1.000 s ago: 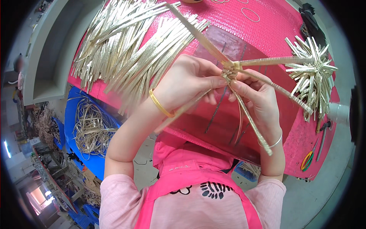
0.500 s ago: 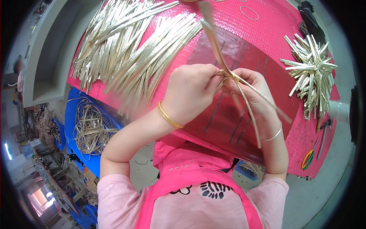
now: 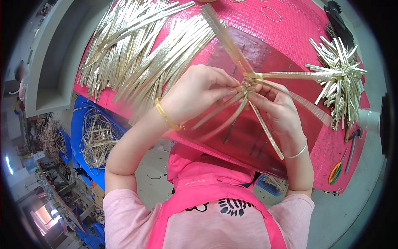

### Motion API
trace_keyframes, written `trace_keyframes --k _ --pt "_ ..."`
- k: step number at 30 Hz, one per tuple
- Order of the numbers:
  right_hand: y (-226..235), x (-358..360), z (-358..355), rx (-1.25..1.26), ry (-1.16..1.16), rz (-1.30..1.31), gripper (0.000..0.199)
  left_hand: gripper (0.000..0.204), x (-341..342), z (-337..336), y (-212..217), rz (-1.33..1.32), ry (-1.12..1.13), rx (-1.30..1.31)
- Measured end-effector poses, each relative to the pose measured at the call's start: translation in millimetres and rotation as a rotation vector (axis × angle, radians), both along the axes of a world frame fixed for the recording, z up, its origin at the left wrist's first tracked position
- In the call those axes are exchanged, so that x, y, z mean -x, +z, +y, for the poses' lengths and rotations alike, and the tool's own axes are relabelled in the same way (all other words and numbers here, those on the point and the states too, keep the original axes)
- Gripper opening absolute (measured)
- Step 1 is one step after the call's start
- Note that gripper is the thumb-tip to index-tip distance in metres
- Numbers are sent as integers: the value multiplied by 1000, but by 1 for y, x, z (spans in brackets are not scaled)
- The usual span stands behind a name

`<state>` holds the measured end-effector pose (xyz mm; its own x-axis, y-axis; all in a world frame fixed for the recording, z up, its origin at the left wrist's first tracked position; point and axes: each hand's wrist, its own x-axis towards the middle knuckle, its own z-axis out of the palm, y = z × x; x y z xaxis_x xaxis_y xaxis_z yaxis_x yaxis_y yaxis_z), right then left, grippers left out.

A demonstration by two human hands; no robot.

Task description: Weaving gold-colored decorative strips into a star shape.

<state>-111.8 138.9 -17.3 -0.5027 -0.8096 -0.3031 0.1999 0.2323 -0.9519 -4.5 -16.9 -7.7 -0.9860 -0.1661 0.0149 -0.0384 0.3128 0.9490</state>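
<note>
Between my hands is a small woven knot of gold strips (image 3: 248,84), its long ends fanning out in several directions, some blurred by motion. My left hand (image 3: 209,87) pinches the knot's left side with thumb and fingertips. On the other side my right hand (image 3: 277,103) grips it, thumb in front and fingers curled behind. Both hands hold it above a dark red mat (image 3: 259,137) marked with black lines. Close to my left hand lies a pile of loose gold strips (image 3: 174,62).
Another pile of gold strips (image 3: 120,45) lies far left beside a grey open box (image 3: 54,62). At right sits a heap of star-shaped strip pieces (image 3: 340,79), with scissors (image 3: 335,172) nearer me. A blue container (image 3: 76,120) of tangled strips stands below the table's left edge.
The strip ends have spread from a bunched shape into a wide fan, one now pointing right. My left hand has shifted slightly left and its wrist has turned.
</note>
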Motion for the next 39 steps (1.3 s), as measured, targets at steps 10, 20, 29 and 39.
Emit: trace_keyframes --k 10,20,29,39 --pt "-1 -11 -9 429 -63 -440 9 14 -5 17 18 96 303 72" --pt "13 -17 -9 359 -156 -234 10 16 -6 12 30 -196 195 -277" --pt "12 -12 -16 275 -144 1096 12 18 9 -2 32 16 82 332" --pt "19 -9 -12 283 -210 168 12 14 14 17 20 -131 302 -460"
